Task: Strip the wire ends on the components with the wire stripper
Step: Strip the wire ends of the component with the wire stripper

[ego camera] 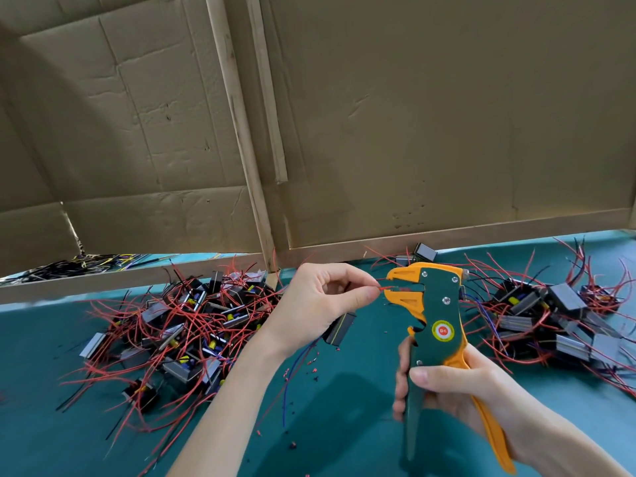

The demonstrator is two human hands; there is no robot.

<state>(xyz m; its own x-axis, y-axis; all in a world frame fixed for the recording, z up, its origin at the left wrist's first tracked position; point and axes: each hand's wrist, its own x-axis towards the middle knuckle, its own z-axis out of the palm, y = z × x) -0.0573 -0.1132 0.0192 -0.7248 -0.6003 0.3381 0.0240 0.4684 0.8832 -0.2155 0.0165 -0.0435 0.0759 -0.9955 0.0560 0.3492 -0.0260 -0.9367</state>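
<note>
Left hand pinches thin red wire; its grey-black block component hangs below palm. Wire lies crosswise, tip rightward inside mouth of upright green-and-orange plastic wire stripper, just right of that hand. Right hand grips handles; squeeze likely next.

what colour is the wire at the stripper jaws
Red, best in the head view: the left hand pinches the wire at the wire stripper.
</note>
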